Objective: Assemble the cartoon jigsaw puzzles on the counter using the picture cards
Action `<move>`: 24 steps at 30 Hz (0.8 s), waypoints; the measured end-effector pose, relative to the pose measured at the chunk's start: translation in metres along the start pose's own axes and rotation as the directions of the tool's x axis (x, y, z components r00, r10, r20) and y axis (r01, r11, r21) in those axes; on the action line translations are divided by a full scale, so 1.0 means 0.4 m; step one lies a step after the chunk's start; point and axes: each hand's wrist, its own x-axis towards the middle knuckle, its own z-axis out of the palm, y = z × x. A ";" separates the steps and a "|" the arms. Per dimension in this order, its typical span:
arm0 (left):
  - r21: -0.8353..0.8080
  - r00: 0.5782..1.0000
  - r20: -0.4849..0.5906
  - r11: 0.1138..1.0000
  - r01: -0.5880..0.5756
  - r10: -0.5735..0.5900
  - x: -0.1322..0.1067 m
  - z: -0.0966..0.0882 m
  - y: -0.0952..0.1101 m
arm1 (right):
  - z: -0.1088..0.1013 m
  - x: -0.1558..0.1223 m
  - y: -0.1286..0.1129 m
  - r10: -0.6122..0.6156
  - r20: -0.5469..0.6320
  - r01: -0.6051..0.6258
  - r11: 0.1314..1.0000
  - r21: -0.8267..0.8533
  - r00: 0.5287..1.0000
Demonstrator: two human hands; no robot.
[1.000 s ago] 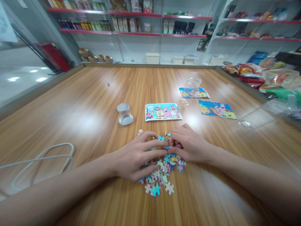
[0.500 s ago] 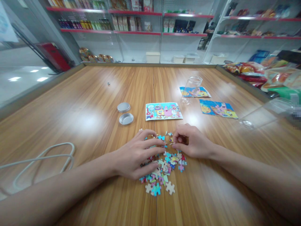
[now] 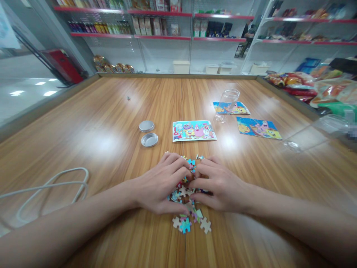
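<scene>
"where are the puzzle pieces (image 3: 185, 225)?"

"in a messy pile on the shiny, stripy wood table (image 3: 245, 242), under the two hands and between them. they're flat, with round knobs and notches. some are plain tan, some are blue or pink."

"what's the left hand (image 3: 164, 184) doing?"

"it's bent over the pile like a little roof, with the thumb apart from the fingers."

"and the right hand (image 3: 220, 184)?"

"its fingers are bent over the other side, and its thumb is apart from them too. the two hands are close, but i can't tell if their tips touch."

"what's past them?"

"a flat, bright picture card (image 3: 194, 131). left of it are a round, dull metal lid (image 3: 146, 126) and a shallow metal dish (image 3: 149, 140). over on the right, a smooth see-through jar (image 3: 229, 98). a bendy white cord (image 3: 55, 182) loops near the left arm."
</scene>
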 end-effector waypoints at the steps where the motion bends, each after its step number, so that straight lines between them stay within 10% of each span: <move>1: 0.004 1.000 -0.001 1.000 0.001 -0.001 0.001 0.001 -0.001 | 0.000 0.000 0.004 0.016 -0.008 -0.016 1.000 0.005 1.000; 19: 0.029 0.990 -0.139 0.999 0.029 -0.025 -0.005 -0.005 0.005 | -0.012 -0.005 0.018 0.128 -0.112 -0.122 0.991 0.059 0.985; 24: 0.035 0.981 -0.178 0.997 -0.068 0.073 -0.005 -0.004 0.002 | -0.031 -0.005 -0.001 0.085 0.032 -0.088 0.989 0.119 0.996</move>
